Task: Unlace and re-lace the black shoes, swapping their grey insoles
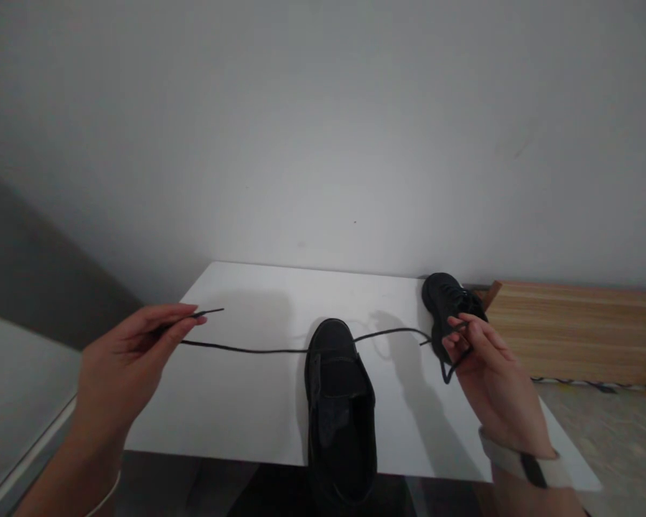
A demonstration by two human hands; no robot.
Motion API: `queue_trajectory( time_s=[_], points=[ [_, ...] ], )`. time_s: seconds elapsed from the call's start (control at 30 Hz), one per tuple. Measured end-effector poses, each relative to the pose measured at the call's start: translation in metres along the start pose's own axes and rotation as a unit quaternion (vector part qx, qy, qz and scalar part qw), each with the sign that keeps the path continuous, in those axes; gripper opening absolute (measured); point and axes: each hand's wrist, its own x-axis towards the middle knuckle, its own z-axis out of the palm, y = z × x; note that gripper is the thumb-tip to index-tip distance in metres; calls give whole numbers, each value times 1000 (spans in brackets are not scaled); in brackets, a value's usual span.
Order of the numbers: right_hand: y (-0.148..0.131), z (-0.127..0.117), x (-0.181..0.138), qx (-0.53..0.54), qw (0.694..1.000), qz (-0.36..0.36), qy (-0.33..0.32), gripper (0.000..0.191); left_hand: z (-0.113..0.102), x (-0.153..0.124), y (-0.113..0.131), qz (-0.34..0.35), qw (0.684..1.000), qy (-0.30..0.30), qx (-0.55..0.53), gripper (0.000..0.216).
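Note:
A black shoe [342,424] rests on the white table with its toe pointing away from me. From both sides of its front runs a dark shoelace [247,350]. My left hand [134,352], out to the left, pinches one stretch of the lace, its tip sticking out past the fingers. On the right, my right hand [489,359] is closed on the other side of the lace, with a loop hanging below the fingers. Behind that hand stands a second black shoe [444,291], laced up and partly hidden.
The white table [237,416] backs onto a grey wall [323,143]. Beyond its right edge lies a wooden board or bench [581,330], with the floor [619,438] below it.

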Motion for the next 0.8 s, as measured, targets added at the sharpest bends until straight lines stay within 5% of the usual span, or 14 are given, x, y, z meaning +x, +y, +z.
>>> queue_trajectory(
  time_s=[0.3, 0.6, 0.8],
  points=[
    [17, -17, 13, 29, 999, 21, 26, 47, 5, 5, -40, -5, 1000, 1, -21, 26],
    [58, 11, -23, -68, 984, 125, -106, 33, 65, -32, -12, -8, 973, -224, -59, 17],
    [59, 2, -25, -49, 980, 164, -104, 32, 96, -46, -7, -29, 953, -280, -110, 12]
  ],
)
